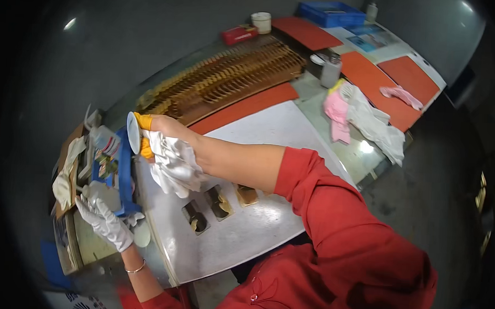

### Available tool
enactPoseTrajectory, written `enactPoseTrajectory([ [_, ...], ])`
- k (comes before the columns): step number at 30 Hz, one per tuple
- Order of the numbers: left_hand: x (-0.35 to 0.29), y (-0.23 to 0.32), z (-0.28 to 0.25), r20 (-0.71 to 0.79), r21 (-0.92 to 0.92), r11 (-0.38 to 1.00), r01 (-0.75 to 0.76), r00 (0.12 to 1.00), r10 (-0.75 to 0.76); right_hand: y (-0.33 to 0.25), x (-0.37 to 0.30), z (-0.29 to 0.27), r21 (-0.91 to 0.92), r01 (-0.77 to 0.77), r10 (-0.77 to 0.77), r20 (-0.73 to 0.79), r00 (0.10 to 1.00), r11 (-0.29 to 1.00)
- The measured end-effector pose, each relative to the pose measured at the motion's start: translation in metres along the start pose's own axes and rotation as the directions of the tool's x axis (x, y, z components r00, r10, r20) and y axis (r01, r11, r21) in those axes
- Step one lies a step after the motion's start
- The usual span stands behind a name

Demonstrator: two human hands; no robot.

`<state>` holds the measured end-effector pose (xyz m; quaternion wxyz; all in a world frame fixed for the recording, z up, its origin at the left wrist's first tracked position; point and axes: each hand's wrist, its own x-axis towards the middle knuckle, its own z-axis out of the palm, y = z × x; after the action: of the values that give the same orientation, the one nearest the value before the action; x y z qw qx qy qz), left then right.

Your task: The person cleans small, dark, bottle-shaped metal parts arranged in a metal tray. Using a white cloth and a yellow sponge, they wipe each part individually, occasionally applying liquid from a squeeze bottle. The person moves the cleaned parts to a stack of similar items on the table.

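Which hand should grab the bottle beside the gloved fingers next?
Probably the left hand: it's beside the bottle and looks open, while the right hand is busy holding white cloth.

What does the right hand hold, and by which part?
The right hand holds a pale disc near its rim and a bunched white cloth; the cloth's gripped part is hidden.

One left hand [105, 223]; one right hand [170, 128]; one held disc [132, 133]; at least three dark plates [199, 221]; one large white sheet [239, 228]; two blue trays [126, 174] [342, 19]; four red mats [307, 33]; at least four bottles [330, 74]; one white tub [261, 23]; one red box [239, 35]; one bracelet [136, 268]; many brown pieces [229, 76], too blurred to count.
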<state>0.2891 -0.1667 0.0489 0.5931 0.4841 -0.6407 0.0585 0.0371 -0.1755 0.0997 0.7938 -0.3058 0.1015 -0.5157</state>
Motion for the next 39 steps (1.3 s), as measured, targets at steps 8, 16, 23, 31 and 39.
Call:
enactPoseTrajectory([
  [8, -0.079, 0.226, 0.173, 0.766, -0.595, 0.792, 0.139, 0.395, 0.507, -0.098, -0.337, -0.099, -0.359, 0.107, -0.351, -0.734, 0.581, 0.927],
  [16, -0.196, 0.389, 0.389, 0.321, -0.909, 0.385, -0.160, 0.321, 0.891, -0.158, -0.421, -0.218, -0.509, -0.835, -0.865, -0.301, 0.402, -0.211],
  [23, -0.225, 0.406, 0.420, 0.259, -0.870, 0.363, -0.334, 0.317, 0.913, -0.164, -0.413, -0.249, -0.417, -0.846, -0.807, -0.338, 0.484, -0.333],
  [31, -0.235, 0.406, 0.430, 0.366, -0.848, 0.431, -0.308, 0.248, 0.897, -0.145, -0.440, -0.202, -0.283, -0.881, -0.574, -0.675, 0.464, -0.379],
  [39, -0.219, 0.408, 0.421, 0.594, -0.784, 0.602, -0.153, 0.097, 0.799, -0.150, -0.446, -0.214, -0.394, -0.857, -0.665, -0.547, 0.509, -0.332],
])
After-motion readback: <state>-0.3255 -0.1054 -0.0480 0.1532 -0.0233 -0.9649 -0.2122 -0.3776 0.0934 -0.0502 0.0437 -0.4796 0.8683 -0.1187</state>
